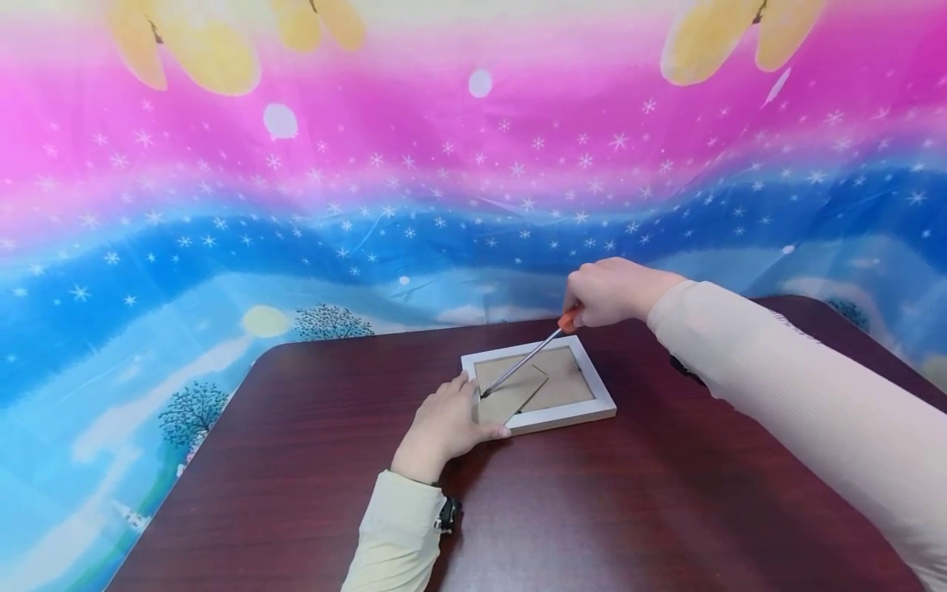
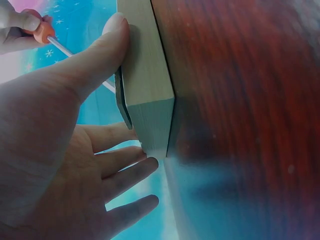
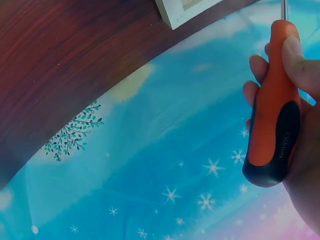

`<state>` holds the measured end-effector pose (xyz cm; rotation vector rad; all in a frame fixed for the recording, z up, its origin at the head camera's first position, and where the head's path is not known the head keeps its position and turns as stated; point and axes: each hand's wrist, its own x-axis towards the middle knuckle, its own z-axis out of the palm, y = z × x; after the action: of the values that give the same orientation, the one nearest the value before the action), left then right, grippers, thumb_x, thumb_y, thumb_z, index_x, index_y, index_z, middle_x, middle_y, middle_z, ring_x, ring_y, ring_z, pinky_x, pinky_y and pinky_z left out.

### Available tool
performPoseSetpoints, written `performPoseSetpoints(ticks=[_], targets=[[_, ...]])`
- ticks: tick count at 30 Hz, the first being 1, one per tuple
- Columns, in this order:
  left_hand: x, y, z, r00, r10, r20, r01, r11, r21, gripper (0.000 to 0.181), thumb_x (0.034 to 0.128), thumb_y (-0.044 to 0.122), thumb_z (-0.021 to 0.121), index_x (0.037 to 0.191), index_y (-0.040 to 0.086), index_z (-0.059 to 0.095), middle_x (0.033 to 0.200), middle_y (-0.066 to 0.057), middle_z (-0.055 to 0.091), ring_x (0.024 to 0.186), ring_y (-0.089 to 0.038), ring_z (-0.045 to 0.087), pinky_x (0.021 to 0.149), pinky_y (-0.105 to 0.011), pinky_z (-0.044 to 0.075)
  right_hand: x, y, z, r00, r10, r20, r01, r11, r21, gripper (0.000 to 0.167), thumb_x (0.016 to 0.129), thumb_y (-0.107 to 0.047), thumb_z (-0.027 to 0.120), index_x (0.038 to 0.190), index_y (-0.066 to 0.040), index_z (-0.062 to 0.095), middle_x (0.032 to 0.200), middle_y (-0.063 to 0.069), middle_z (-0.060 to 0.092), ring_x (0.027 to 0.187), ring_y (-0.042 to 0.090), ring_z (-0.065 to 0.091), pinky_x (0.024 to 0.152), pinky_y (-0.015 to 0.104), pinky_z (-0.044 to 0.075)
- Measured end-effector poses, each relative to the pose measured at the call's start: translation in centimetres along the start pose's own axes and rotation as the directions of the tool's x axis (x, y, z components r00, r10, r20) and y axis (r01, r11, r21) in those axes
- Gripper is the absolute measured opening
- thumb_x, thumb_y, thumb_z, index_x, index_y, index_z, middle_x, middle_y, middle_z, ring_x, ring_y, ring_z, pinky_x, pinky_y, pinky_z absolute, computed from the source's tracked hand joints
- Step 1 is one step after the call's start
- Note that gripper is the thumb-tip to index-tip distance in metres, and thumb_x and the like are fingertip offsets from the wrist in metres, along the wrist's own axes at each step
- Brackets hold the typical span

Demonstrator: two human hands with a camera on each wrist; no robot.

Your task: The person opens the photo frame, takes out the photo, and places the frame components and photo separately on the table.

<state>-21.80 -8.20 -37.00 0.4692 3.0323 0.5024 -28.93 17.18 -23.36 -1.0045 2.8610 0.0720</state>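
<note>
The head view has a dark reddish table (image 1: 296,477) stretching under the picture frame (image 1: 598,378) and out to both sides of it, with a snowflake-printed cloth (image 1: 436,189) hanging behind. At the frame's left end is the left hand (image 1: 444,419), with a black strap (image 1: 447,515) at its wrist. That hand is spread wide, its fingers nearly straight; the thumb rests along the frame's near side and some fingertips touch its left end, without wrapping round it. The frame lies flat on the table, its pale rim around a tan board (image 1: 565,386) that has a bent dark line across it. A screwdriver (image 1: 522,363) slants over the frame, its tip down by the left inner edge, its orange-and-black handle up beyond the far side. Above the frame's far right part, the right hand (image 1: 610,289) is closed firmly round that handle. Rightward from the frame runs a cream sleeve (image 1: 806,395).
</note>
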Motion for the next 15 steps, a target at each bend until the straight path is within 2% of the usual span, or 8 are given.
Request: performPoseSetpoints(ticks=[6, 10, 15], targets=[[0.0, -0.1, -0.1, 1.0, 0.009, 0.0, -0.009, 1.0, 0.003, 0.087, 0.0798, 0.056, 0.077, 0.142, 0.0, 0.051, 0.15, -0.021, 0.042, 0.135, -0.038, 0.042, 0.107, -0.052, 0.037, 0.6, 0.2, 0.3, 0.997, 0.06, 0.042, -0.062, 0.997, 0.044, 0.015, 0.091, -0.01, 0.067, 0.094, -0.018, 0.08, 0.092, -0.005, 0.072, 0.081, 0.014, 0.063, 0.084, 0.046, 0.052], [0.0, 0.0, -0.1, 1.0, 0.008, 0.002, -0.008, 1.0, 0.001, 0.085, 0.0799, 0.056, 0.077, 0.14, 0.001, 0.053, 0.15, -0.021, 0.043, 0.135, -0.038, 0.043, 0.106, -0.053, 0.038, 0.7, 0.7, 1.0, 0.993, 0.093, 0.077, -0.099, 0.991, 0.087, 0.012, 0.092, -0.014, 0.068, 0.094, -0.017, 0.079, 0.09, -0.004, 0.071, 0.078, 0.015, 0.058, 0.079, 0.044, 0.05], [0.0, 0.0, -0.1, 1.0, 0.008, -0.002, -0.008, 1.0, -0.003, 0.083, 0.0799, 0.056, 0.077, 0.138, 0.001, 0.055, 0.149, -0.021, 0.043, 0.134, -0.038, 0.044, 0.105, -0.053, 0.039, 0.6, 1.4, 2.2, 0.991, 0.083, 0.102, -0.095, 0.988, 0.119, 0.011, 0.091, -0.013, 0.069, 0.094, -0.016, 0.079, 0.087, -0.004, 0.069, 0.074, 0.015, 0.052, 0.072, 0.039, 0.045]])
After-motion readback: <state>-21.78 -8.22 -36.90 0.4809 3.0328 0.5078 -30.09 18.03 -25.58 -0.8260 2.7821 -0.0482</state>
